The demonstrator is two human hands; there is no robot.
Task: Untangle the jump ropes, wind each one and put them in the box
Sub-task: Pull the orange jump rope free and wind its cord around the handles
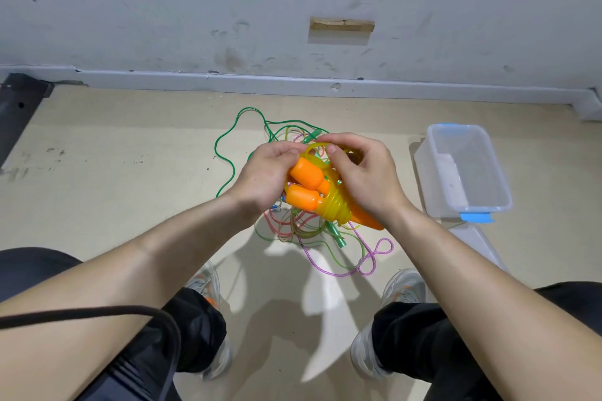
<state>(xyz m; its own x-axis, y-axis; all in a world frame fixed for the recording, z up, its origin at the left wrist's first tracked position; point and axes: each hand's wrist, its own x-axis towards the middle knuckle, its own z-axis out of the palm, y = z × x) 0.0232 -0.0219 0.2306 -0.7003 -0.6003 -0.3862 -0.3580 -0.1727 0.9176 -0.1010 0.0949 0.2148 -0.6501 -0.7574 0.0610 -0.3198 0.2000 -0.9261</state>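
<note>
I hold a jump rope with two orange handles (pixel 304 184) above the floor; its yellow cord (pixel 335 202) is wound in coils round the handles. My left hand (pixel 265 177) grips the handles from the left. My right hand (pixel 363 177) holds the bundle from the right, its fingertips pinching a yellow loop at the top. Beneath them a tangle of ropes (pixel 293 225) lies on the floor: a green rope (pixel 224 153), a pink patterned rope (pixel 368 262) and reddish cords. A clear plastic box (pixel 469 172) with blue clips stands open to the right.
The box's clear lid (pixel 472 244) lies on the floor just in front of the box. My two shoes (pixel 400 290) flank the beige floor below the tangle. A grey wall and skirting run along the back; a dark panel (pixel 18 107) leans at far left.
</note>
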